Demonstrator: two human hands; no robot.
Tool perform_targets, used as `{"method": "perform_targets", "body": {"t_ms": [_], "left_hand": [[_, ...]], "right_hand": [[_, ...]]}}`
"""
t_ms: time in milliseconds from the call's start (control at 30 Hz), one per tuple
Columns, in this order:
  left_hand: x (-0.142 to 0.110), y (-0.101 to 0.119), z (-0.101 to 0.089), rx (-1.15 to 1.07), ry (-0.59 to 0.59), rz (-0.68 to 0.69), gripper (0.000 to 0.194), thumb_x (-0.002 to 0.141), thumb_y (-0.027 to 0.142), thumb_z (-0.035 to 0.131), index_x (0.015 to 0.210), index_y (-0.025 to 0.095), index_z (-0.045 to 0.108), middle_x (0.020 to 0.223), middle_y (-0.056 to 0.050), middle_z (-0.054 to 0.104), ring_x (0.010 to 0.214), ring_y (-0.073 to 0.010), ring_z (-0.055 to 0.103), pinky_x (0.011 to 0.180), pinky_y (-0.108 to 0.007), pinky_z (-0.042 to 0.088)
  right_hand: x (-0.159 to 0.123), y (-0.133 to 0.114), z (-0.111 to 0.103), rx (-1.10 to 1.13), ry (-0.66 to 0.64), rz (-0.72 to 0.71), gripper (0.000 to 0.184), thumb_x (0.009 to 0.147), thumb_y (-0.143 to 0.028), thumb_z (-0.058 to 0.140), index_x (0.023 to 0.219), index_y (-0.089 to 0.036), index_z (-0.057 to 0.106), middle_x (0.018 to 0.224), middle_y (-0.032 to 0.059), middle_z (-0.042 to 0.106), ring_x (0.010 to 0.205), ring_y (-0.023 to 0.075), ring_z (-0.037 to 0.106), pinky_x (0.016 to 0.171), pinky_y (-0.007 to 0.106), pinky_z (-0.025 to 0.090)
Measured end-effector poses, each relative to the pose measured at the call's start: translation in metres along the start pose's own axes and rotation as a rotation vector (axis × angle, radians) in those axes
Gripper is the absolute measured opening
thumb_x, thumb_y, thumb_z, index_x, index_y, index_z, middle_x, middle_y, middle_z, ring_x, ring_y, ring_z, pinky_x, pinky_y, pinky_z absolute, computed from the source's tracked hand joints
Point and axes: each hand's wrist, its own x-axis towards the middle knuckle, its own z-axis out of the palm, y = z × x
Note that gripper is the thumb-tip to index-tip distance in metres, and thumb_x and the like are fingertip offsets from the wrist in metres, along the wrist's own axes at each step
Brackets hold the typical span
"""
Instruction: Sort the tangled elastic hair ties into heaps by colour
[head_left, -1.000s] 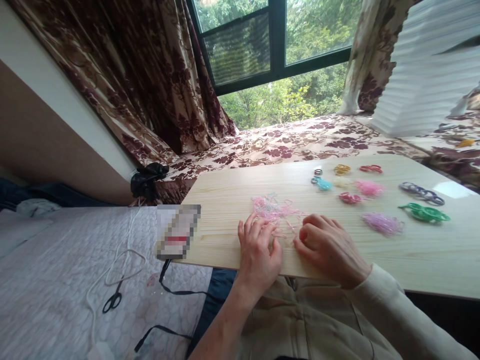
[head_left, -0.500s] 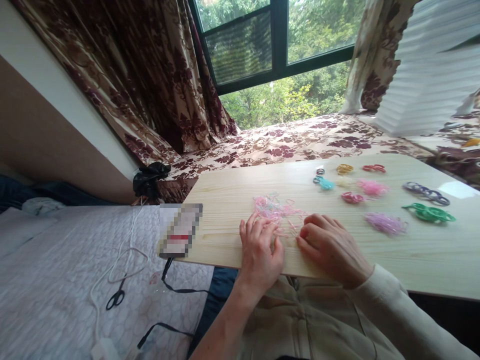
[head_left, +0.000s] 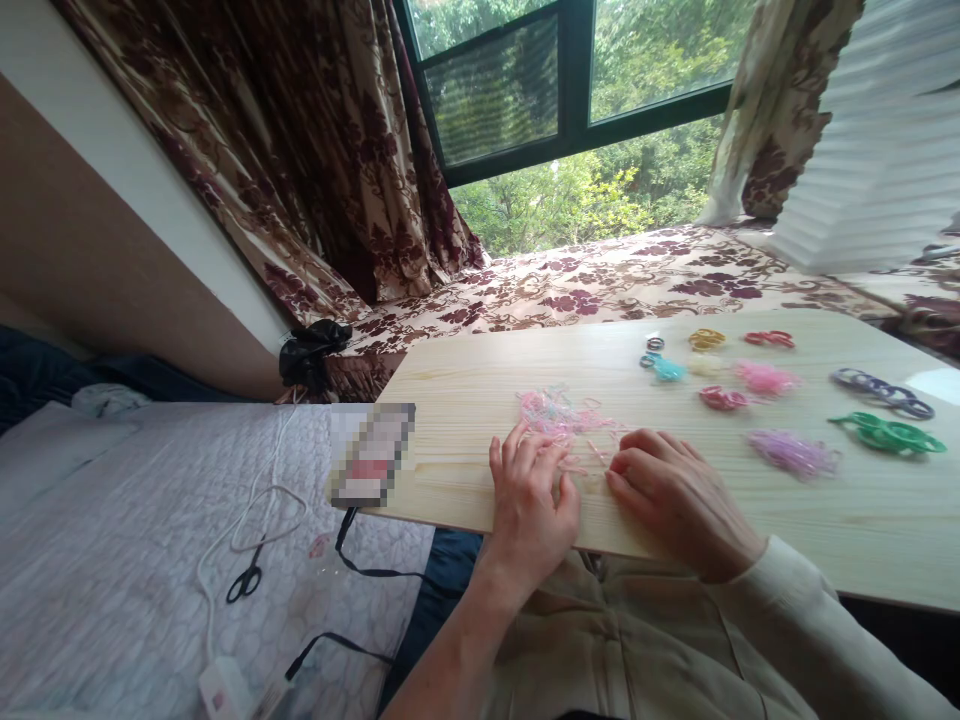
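A loose heap of thin pink and pale strands (head_left: 555, 412), which look like small elastic hair bands, lies on the wooden board (head_left: 450, 375). My left hand (head_left: 534, 495) rests at the heap's near edge, its fingers spread over some strands. Just to the right is my right hand (head_left: 679, 505), with curled fingers and its tips down on the board beside a few stray strands. Whatever those fingers pinch, if anything, is hidden. Sorted groups lie further right: lilac bands (head_left: 791, 453), pink bands (head_left: 766, 378), turquoise bands (head_left: 666, 368) and pale yellow bands (head_left: 705, 366).
Thicker hair ties in green (head_left: 889, 433), purple (head_left: 883, 392), red (head_left: 769, 339), yellow (head_left: 706, 340) and deep pink (head_left: 722, 398) are on the board's right side. A blurred-out phone-like object (head_left: 375, 455) sits at the left edge. Scissors (head_left: 245, 582) and a white cable (head_left: 206, 570) lie on the bed.
The whole view has shifted slightly, so everything appears a little further right. Both hands keep nearly the same place and pose over the strands.
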Motion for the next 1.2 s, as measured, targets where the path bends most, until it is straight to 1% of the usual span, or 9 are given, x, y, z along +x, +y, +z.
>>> {"method": "perform_targets", "body": {"t_ms": [200, 400, 500, 633, 733, 833, 933, 1067, 1200], "left_hand": [[-0.001, -0.001, 0.001, -0.006, 0.005, 0.002, 0.035, 0.081, 0.012, 0.053, 0.112, 0.025, 0.063, 0.118, -0.005, 0.065, 0.13, -0.0271, 0.045, 0.115, -0.057, 0.024], [-0.001, -0.002, 0.001, -0.014, 0.007, 0.006, 0.034, 0.081, 0.011, 0.052, 0.11, 0.024, 0.064, 0.117, -0.005, 0.065, 0.129, -0.0266, 0.044, 0.115, -0.056, 0.023], [-0.001, -0.002, 0.002, -0.02, 0.009, 0.015, 0.033, 0.082, 0.012, 0.052, 0.11, 0.024, 0.064, 0.117, -0.005, 0.065, 0.13, -0.0263, 0.044, 0.115, -0.055, 0.023], [-0.002, -0.003, 0.003, -0.02, 0.034, 0.022, 0.032, 0.083, 0.012, 0.052, 0.11, 0.023, 0.064, 0.117, -0.006, 0.065, 0.13, -0.0268, 0.043, 0.114, -0.055, 0.024], [-0.002, -0.003, 0.004, -0.026, 0.041, 0.025, 0.031, 0.083, 0.013, 0.051, 0.11, 0.022, 0.065, 0.116, -0.006, 0.065, 0.13, -0.0271, 0.044, 0.114, -0.056, 0.024], [-0.002, -0.003, 0.004, -0.029, 0.039, 0.03, 0.031, 0.084, 0.013, 0.049, 0.11, 0.023, 0.065, 0.116, -0.006, 0.065, 0.129, -0.0273, 0.044, 0.114, -0.057, 0.024], [-0.003, -0.003, 0.005, -0.023, 0.044, 0.037, 0.031, 0.084, 0.012, 0.049, 0.109, 0.022, 0.065, 0.116, -0.006, 0.065, 0.129, -0.0277, 0.045, 0.114, -0.057, 0.023], [-0.003, -0.003, 0.005, -0.012, 0.069, 0.045, 0.031, 0.083, 0.01, 0.049, 0.106, 0.022, 0.066, 0.115, -0.006, 0.066, 0.127, -0.0279, 0.047, 0.113, -0.058, 0.026], [-0.004, -0.004, 0.006, -0.011, 0.081, 0.064, 0.032, 0.083, 0.01, 0.049, 0.107, 0.021, 0.066, 0.114, -0.007, 0.066, 0.125, -0.0282, 0.048, 0.112, -0.058, 0.028]], "right_hand": [[0.0, 0.001, -0.001, 0.024, -0.008, 0.007, 0.023, 0.089, -0.027, 0.049, 0.074, -0.022, 0.065, 0.087, 0.0064, 0.065, 0.084, 0.0196, 0.059, 0.077, 0.035, 0.045], [0.001, 0.006, -0.005, 0.171, 0.002, 0.04, 0.025, 0.091, -0.029, 0.048, 0.076, -0.021, 0.066, 0.088, 0.0071, 0.064, 0.082, 0.0193, 0.062, 0.075, 0.035, 0.049], [0.003, 0.008, -0.015, 0.235, 0.03, 0.071, 0.025, 0.092, -0.031, 0.049, 0.075, -0.021, 0.065, 0.087, 0.0073, 0.064, 0.08, 0.0191, 0.063, 0.074, 0.034, 0.05], [0.004, 0.016, -0.037, 0.261, 0.028, 0.101, 0.03, 0.093, -0.038, 0.048, 0.074, -0.021, 0.064, 0.086, 0.0081, 0.065, 0.075, 0.0186, 0.063, 0.069, 0.033, 0.051], [0.005, 0.041, -0.058, 0.212, 0.003, 0.107, 0.034, 0.092, -0.044, 0.046, 0.075, -0.021, 0.065, 0.087, 0.009, 0.067, 0.076, 0.0197, 0.064, 0.07, 0.034, 0.052], [0.017, 0.083, -0.075, 0.118, -0.044, 0.149, 0.036, 0.089, -0.048, 0.049, 0.076, -0.021, 0.068, 0.088, 0.0092, 0.068, 0.074, 0.02, 0.063, 0.07, 0.035, 0.051], [0.043, 0.129, -0.085, -0.097, -0.163, 0.342, 0.03, 0.085, -0.04, 0.053, 0.071, -0.02, 0.069, 0.083, 0.0092, 0.068, 0.074, 0.0196, 0.062, 0.072, 0.033, 0.048], [0.078, 0.171, -0.078, -0.19, -0.208, 0.454, 0.021, 0.072, -0.033, 0.065, 0.055, -0.021, 0.066, 0.06, 0.0058, 0.063, 0.055, 0.018, 0.057, 0.057, 0.033, 0.043], [0.092, 0.188, -0.057, -0.217, -0.131, 0.458, 0.032, 0.074, -0.04, 0.069, 0.05, -0.022, 0.06, 0.048, 0.0024, 0.056, 0.046, 0.0139, 0.051, 0.051, 0.031, 0.041]]}}
